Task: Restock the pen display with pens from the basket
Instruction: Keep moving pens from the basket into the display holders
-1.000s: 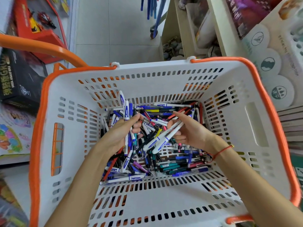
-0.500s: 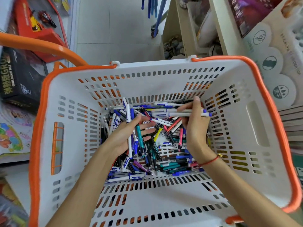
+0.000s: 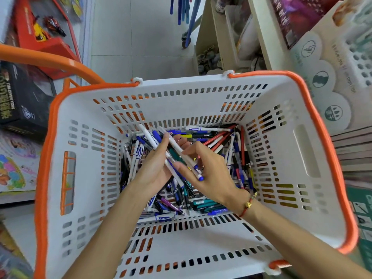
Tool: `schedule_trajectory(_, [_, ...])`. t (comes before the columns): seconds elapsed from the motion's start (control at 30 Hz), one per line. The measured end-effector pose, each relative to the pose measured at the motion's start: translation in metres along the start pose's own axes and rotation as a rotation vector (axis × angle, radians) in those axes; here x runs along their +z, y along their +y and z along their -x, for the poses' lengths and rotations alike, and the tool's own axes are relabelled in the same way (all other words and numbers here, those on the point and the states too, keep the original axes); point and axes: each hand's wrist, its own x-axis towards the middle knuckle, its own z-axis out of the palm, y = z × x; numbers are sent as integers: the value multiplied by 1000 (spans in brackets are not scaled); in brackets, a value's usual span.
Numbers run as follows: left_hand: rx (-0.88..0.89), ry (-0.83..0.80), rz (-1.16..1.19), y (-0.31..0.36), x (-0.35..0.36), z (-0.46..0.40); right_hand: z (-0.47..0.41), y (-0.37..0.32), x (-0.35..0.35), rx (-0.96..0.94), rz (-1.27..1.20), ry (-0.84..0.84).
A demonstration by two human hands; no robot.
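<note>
At far left, a red toy box and a black boxed game lie beside pale floor tiles; an orange handle arcs over the white, orange-rimmed basket; loose pens heap on its slotted bottom; the left hand curls round a bundle of white pens above the heap; the right hand pinches one white pen against that bundle; the perforated pen display stands at upper right, beside cream shelving.
</note>
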Motion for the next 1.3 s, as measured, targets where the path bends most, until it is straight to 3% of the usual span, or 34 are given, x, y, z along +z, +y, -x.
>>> schedule_trajectory(0.17, [56,26,-143,3,18,12,12,-11,-29,-112,155,-201])
schedule_trajectory(0.3, [40,-20,-253,20,41,22,30,-21,-60,-47,129,-61])
schedule_trajectory(0.4, [-46,-184,-421,30,65,35,25,-32,-82,224,35,156])
schedule_trajectory(0.47, [-129,-316,-485,35,88,47,13,-39,-100,504,-204,139])
schedule_trajectory(0.53, [-222,-459,-532,38,109,57,-1,-43,-117,670,-520,132])
schedule_trajectory(0.73, [-462,-645,-630,31,167,78,-17,-61,-182,626,-738,248])
schedule_trajectory(0.87, [-572,-622,-591,14,201,81,5,-59,-216,639,-638,255])
schedule_trajectory(0.97, [-624,-637,-558,1,227,82,25,-56,-236,673,-619,352])
schedule_trajectory(1.13, [-635,-738,-751,-12,271,91,51,-62,-274,860,-663,420])
schedule_trajectory(1.23, [-591,-808,-852,-18,296,93,68,-66,-300,811,-754,473])
schedule_trajectory(1.3, [-550,-835,-895,-25,309,95,77,-64,-314,772,-671,559])
